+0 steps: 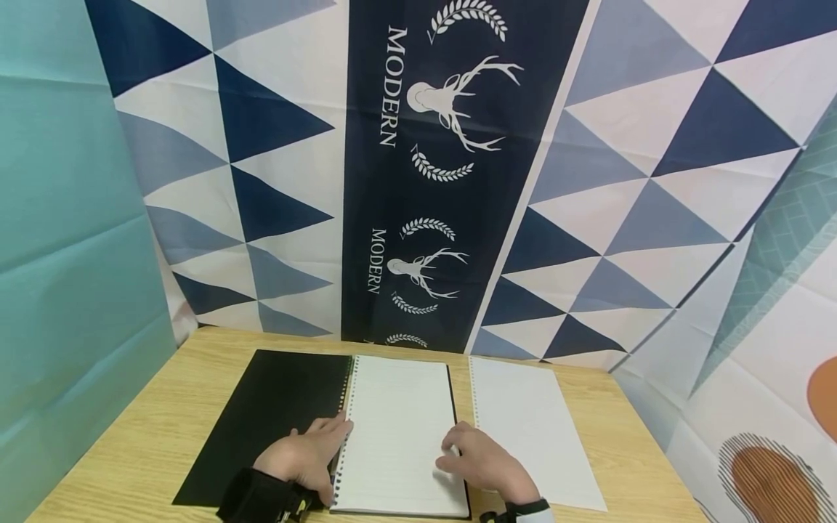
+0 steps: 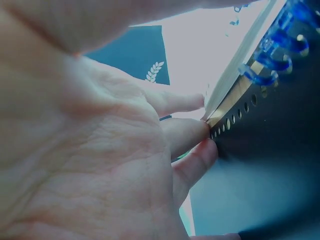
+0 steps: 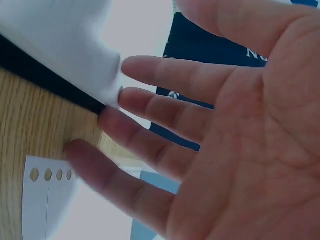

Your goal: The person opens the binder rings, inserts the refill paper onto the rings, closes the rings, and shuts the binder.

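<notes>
A stack of lined white paper (image 1: 405,428) with punched holes lies on the table, a black cover (image 1: 281,399) spread to its left. My left hand (image 1: 304,452) is at the holed edge, its fingertips touching the paper stack's side near the cover's holes. Blue binding rings (image 2: 287,45) show close by in the left wrist view; whether they are closed is unclear. At the stack's right edge, my right hand (image 1: 484,459) touches the paper with extended fingertips (image 3: 137,67). A black strip (image 3: 50,75) of back cover shows beneath the pages.
Loose white sheet paper (image 1: 532,428) with holes along its left side lies right of the stack, partly under my right forearm. The wooden table (image 1: 163,414) ends against a patterned cloth wall (image 1: 412,181). A teal cloth (image 1: 72,240) hangs at the left.
</notes>
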Motion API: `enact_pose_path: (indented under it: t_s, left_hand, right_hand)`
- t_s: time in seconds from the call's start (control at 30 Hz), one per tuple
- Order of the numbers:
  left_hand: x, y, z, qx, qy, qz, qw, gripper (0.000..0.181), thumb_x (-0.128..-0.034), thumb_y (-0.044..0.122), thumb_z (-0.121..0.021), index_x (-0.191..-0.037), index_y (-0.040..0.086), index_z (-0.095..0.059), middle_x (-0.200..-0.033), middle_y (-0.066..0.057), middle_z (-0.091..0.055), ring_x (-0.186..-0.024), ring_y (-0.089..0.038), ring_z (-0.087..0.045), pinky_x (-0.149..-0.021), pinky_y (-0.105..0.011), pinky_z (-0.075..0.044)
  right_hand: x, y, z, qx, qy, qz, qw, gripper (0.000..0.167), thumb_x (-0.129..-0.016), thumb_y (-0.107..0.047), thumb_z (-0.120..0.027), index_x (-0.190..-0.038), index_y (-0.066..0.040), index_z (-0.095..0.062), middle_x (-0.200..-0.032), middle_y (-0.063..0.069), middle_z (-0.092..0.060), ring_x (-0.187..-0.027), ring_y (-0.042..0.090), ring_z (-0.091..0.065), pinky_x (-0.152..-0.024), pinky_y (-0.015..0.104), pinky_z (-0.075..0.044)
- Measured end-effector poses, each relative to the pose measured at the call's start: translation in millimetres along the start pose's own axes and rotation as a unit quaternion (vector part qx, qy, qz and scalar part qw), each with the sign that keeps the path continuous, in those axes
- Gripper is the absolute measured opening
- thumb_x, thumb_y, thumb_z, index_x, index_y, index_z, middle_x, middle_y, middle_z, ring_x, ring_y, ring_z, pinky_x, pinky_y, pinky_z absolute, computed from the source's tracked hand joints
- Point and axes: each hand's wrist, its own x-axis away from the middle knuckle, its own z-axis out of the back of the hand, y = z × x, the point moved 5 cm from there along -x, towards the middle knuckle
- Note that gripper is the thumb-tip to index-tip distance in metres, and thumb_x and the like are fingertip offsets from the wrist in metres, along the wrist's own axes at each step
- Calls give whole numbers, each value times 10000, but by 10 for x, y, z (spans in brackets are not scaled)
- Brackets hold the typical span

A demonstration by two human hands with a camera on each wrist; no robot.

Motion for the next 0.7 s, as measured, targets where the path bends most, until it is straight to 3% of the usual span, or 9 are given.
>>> enact_pose_path:
  t_s: [0.13, 0.27, 0.4, 0.5, 0.6, 0.7]
  left_hand:
    - [-14, 2, -2, 54, 26, -35, 10000, 1085, -655, 96, -947, -1566, 133, -360, -1677, -75, -291, -1531, -339, -268, -1142, -764, -181]
    - [-50, -34, -6, 170, 2, -85, 9998, 1077, -663, 107, -945, -1568, 153, -362, -1681, -69, -283, -1539, -345, -259, -1141, -762, -183]
    - [-90, -104, -19, 272, -107, -231, 9993, 1045, -715, 169, -921, -1582, 205, -338, -1691, -69, -258, -1547, -375, -232, -1138, -764, -180]
    - [-111, -136, -31, 333, -133, -341, 9988, 1006, -746, 172, -898, -1581, 202, -338, -1687, -91, -260, -1539, -407, -231, -1124, -778, -179]
    - [-101, -124, -19, 387, -99, -326, 9987, 968, -760, 141, -881, -1573, 164, -357, -1680, -112, -272, -1538, -418, -236, -1120, -784, -176]
    - [-53, -78, 19, 476, 1, -235, 9986, 900, -774, 77, -854, -1549, 135, -399, -1664, -120, -304, -1536, -415, -248, -1136, -771, -166]
  right_hand:
    - [43, 134, 167, -183, 802, -572, 9950, 210, -930, -276, -708, -963, -72, -743, -896, 51, -696, -746, 180, -567, -619, 337, -446]
    - [161, 456, 388, -16, 1488, -1539, 9768, 258, -926, -320, -689, -915, -64, -721, -777, 42, -664, -690, 178, -558, -596, 324, -431]
    - [393, 957, 575, 123, 1670, -2401, 9562, 399, -937, -352, -657, -995, 43, -673, -851, 145, -677, -736, 234, -587, -612, 358, -455]
    - [577, 1307, 620, 122, 1758, -3099, 9343, 498, -937, -355, -653, -1046, 129, -612, -884, 246, -645, -757, 312, -600, -618, 411, -488]
    - [676, 1532, 602, 181, 1904, -3678, 9100, 595, -910, -373, -680, -1099, 176, -555, -954, 343, -579, -853, 437, -591, -678, 521, -520]
    - [688, 1635, 572, 269, 2064, -3932, 8956, 708, -848, -407, -742, -1139, 194, -507, -1035, 412, -502, -990, 548, -523, -791, 648, -493]
